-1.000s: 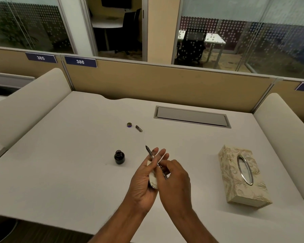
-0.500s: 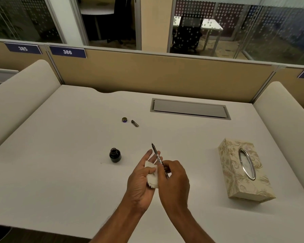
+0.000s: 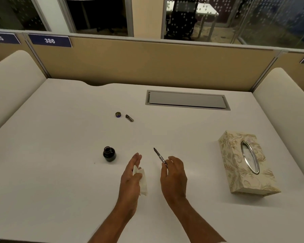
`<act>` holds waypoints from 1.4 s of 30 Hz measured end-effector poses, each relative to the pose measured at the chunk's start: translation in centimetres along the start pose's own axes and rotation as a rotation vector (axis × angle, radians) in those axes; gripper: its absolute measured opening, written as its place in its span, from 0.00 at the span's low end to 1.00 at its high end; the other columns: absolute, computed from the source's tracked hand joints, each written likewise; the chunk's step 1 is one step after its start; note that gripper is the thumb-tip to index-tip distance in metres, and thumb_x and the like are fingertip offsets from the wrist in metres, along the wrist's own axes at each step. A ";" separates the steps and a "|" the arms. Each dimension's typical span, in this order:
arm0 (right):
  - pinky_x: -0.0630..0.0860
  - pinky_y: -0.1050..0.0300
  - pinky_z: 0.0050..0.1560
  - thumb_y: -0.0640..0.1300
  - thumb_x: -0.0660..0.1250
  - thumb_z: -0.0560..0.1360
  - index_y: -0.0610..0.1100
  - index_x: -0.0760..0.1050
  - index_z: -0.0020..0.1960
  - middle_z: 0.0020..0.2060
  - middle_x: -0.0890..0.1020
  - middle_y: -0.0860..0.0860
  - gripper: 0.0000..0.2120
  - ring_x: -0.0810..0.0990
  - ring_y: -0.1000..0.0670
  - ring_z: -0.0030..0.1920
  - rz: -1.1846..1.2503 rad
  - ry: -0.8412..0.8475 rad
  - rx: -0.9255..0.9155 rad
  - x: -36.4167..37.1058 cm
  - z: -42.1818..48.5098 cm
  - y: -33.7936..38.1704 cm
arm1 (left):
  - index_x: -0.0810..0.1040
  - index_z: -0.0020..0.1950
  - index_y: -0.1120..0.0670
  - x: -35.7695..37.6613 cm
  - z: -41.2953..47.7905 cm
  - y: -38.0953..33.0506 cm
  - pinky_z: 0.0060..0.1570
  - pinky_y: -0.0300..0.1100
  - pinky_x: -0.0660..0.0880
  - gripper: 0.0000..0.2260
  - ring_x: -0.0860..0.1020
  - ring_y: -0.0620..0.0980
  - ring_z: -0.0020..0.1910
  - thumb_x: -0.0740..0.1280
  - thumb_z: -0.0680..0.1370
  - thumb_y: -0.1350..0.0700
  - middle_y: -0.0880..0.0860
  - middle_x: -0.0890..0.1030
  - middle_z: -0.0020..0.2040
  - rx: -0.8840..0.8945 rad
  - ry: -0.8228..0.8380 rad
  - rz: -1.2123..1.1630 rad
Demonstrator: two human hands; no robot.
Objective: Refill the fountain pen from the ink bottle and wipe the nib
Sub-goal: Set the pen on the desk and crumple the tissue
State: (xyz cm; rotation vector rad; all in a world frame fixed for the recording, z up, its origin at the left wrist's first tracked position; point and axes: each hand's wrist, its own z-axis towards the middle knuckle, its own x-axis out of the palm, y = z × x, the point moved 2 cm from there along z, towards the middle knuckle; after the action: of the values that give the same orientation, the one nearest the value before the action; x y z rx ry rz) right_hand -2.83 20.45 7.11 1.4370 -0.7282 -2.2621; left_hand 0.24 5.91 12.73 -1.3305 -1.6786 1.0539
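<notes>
Head view.
Left hand [image 3: 130, 181]: grip holds folded tissue [image 3: 142, 181].
Right hand [image 3: 174, 176]: grip pinches fountain pen [image 3: 159, 156], nib raised, apart from tissue.
Ink bottle [image 3: 109, 153]: uncapped, on tabletop [image 3: 60, 155], left of hands.
Progress, judged: nib wipe near done; capping remains.

A white desk [image 3: 60, 155] extends beneath the left hand [image 3: 130, 178] and right hand [image 3: 174, 176], with a floral tissue box [image 3: 235, 165] standing well to the right of the right hand. Beyond the hands, a grey cable-tray cover [image 3: 187, 100] sits flush in the desktop before a tan partition [image 3: 147, 64]. A blue plate [image 3: 49, 40] reading 386 is mounted far beyond the left hand.
</notes>
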 end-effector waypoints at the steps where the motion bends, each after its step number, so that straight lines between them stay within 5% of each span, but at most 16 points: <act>1: 0.83 0.46 0.48 0.34 0.72 0.74 0.37 0.81 0.47 0.52 0.83 0.44 0.02 0.82 0.41 0.55 -0.023 0.008 -0.012 0.5 0.1 -0.4 | 0.70 0.74 0.41 -0.1 0.1 0.0 0.66 0.46 0.67 0.28 0.69 0.45 0.74 0.55 0.83 0.69 0.40 0.74 0.73 0.025 0.006 0.037; 5: 0.83 0.45 0.53 0.33 0.72 0.74 0.37 0.81 0.45 0.54 0.83 0.42 0.01 0.82 0.40 0.58 -0.074 0.017 -0.036 1.9 0.2 -1.6 | 0.68 0.74 0.37 -0.3 0.5 0.1 0.67 0.32 0.66 0.25 0.66 0.39 0.74 0.56 0.85 0.64 0.33 0.70 0.73 0.132 0.047 0.181; 10: 0.83 0.45 0.54 0.32 0.72 0.73 0.37 0.80 0.45 0.54 0.83 0.41 0.03 0.83 0.40 0.58 -0.105 0.027 -0.053 3.3 0.0 -2.6 | 0.66 0.78 0.43 -0.4 0.8 0.3 0.76 0.36 0.58 0.25 0.63 0.31 0.75 0.55 0.85 0.65 0.32 0.68 0.74 0.196 0.095 0.247; 15: 0.81 0.43 0.58 0.31 0.74 0.72 0.36 0.82 0.46 0.53 0.85 0.39 0.04 0.83 0.37 0.58 -0.150 0.031 -0.043 4.0 -0.2 -3.3 | 0.65 0.79 0.42 -0.3 1.1 0.9 0.75 0.34 0.59 0.26 0.62 0.24 0.71 0.54 0.85 0.65 0.31 0.66 0.74 0.185 0.125 0.284; 18: 0.79 0.42 0.61 0.32 0.74 0.72 0.36 0.83 0.47 0.54 0.85 0.39 0.05 0.82 0.37 0.59 -0.160 0.053 -0.032 4.5 -0.5 -3.8 | 0.63 0.79 0.44 -0.2 1.2 1.2 0.68 0.22 0.59 0.26 0.60 0.16 0.66 0.54 0.85 0.67 0.31 0.65 0.73 0.217 0.152 0.339; 24: 0.79 0.42 0.62 0.33 0.71 0.75 0.36 0.82 0.50 0.56 0.84 0.39 0.05 0.81 0.37 0.62 -0.198 0.044 -0.041 5.1 -1.0 -4.1 | 0.62 0.80 0.50 -0.2 1.5 2.1 0.62 0.16 0.56 0.28 0.58 0.18 0.69 0.52 0.83 0.71 0.39 0.64 0.76 0.260 0.187 0.418; 29: 0.76 0.40 0.66 0.42 0.56 0.81 0.35 0.80 0.60 0.62 0.81 0.37 0.18 0.78 0.37 0.66 -0.244 0.063 -0.049 5.3 -2.0 -4.0 | 0.62 0.80 0.51 -0.3 1.8 2.4 0.61 0.15 0.55 0.28 0.57 0.16 0.68 0.52 0.83 0.72 0.41 0.64 0.77 0.263 0.190 0.435; 35: 0.67 0.40 0.73 0.32 0.61 0.77 0.33 0.74 0.68 0.70 0.74 0.35 0.20 0.70 0.36 0.72 -0.309 0.113 -0.094 5.5 -3.0 -4.3 | 0.61 0.80 0.50 -0.8 1.9 2.6 0.63 0.15 0.55 0.28 0.58 0.29 0.75 0.52 0.83 0.71 0.42 0.64 0.78 0.281 0.200 0.470; 38: 0.67 0.38 0.73 0.36 0.57 0.81 0.32 0.70 0.71 0.72 0.71 0.34 0.20 0.67 0.35 0.74 -0.312 0.142 -0.104 5.6 -3.2 -4.2 | 0.61 0.80 0.50 -1.1 1.9 2.8 0.63 0.16 0.54 0.28 0.58 0.39 0.79 0.52 0.83 0.71 0.43 0.64 0.79 0.293 0.228 0.459; 42: 0.65 0.38 0.74 0.41 0.53 0.83 0.31 0.68 0.72 0.74 0.68 0.34 0.22 0.64 0.36 0.76 -0.319 0.154 -0.094 5.3 -3.1 -3.7 | 0.61 0.80 0.50 -1.5 1.8 2.7 0.63 0.15 0.54 0.29 0.57 0.42 0.80 0.52 0.82 0.72 0.42 0.63 0.78 0.309 0.262 0.460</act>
State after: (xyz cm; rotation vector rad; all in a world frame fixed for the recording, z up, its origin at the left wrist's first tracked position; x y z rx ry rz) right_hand -2.31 19.72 -0.02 1.7615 -0.3602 -2.3412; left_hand -0.11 4.50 9.43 -1.6002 -0.9926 1.2710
